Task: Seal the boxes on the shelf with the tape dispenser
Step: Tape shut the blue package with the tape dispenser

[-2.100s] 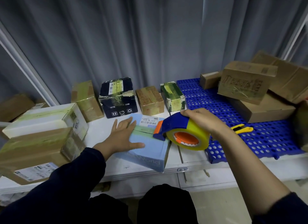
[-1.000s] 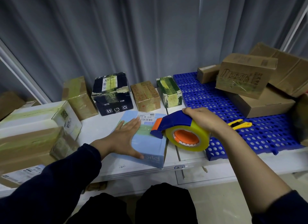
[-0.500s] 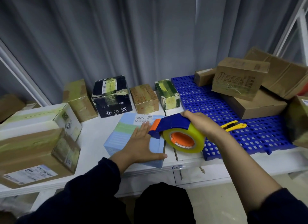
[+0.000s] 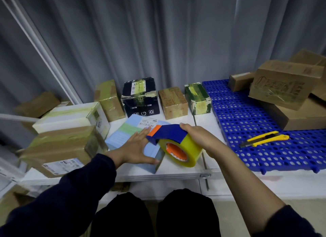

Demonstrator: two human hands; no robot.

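Note:
A flat light-blue box (image 4: 123,136) with a barcode label lies on the white shelf (image 4: 176,173) near its front edge. My left hand (image 4: 137,148) presses flat on the box's near right part, fingers straight, thumb along the front edge. My right hand (image 4: 199,138) grips the tape dispenser (image 4: 174,141), blue with an orange tip and a yellowish tape roll. The dispenser's tip hovers just above the box's right side, close to my left fingertips.
A row of taped small boxes (image 4: 172,102) stands at the shelf's back. Two larger taped boxes (image 4: 61,145) are stacked at left. A blue perforated mat (image 4: 247,123) at right carries brown cartons (image 4: 285,85) and a yellow utility knife (image 4: 264,139).
My left hand slid from the box's left part to its near right part beside the dispenser. The right hand kept the dispenser at the box's right side.

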